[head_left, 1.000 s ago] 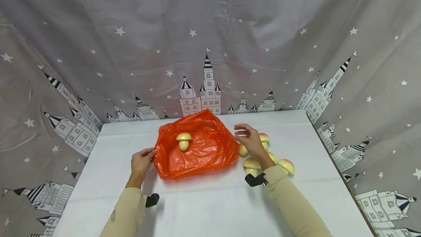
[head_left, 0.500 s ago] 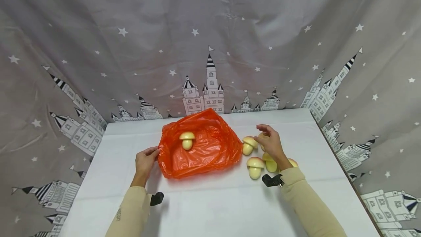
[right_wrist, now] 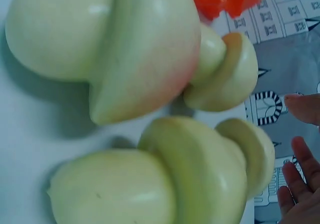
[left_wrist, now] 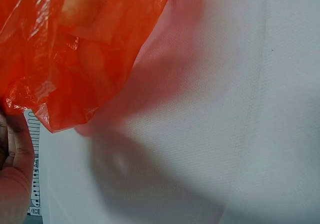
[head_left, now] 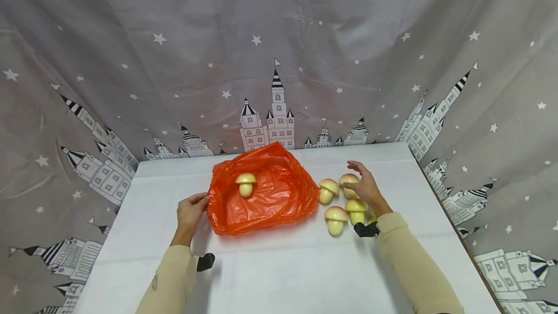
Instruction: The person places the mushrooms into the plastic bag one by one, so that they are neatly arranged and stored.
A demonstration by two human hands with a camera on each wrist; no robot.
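Observation:
A red plastic bag (head_left: 261, 202) lies with its mouth spread open, and a yellow toy mushroom (head_left: 246, 185) rests inside it. My left hand (head_left: 190, 214) pinches the bag's left edge; in the left wrist view the fingers (left_wrist: 17, 144) are curled up at the film. Right of the bag lie several more toy mushrooms, one (head_left: 335, 220) at the front and another (head_left: 329, 191) beside the bag. Over the group is my right hand (head_left: 366, 188), thumb and fingers apart, nothing between them. It is nearest to the back mushroom (head_left: 347, 181), which it partly overlaps in the head view.
A white cloth (head_left: 279, 275) covers the table, whose right edge (head_left: 462, 241) runs diagonally. Behind stands a grey curtain (head_left: 279, 23) printed with castles and stars. A mushroom (head_left: 372, 217) is partly hidden beneath the right wrist.
My right hand has moved away from the bag's right side to the right, over the mushrooms, uncovering those beside the bag. The left hand stays on the bag's edge.

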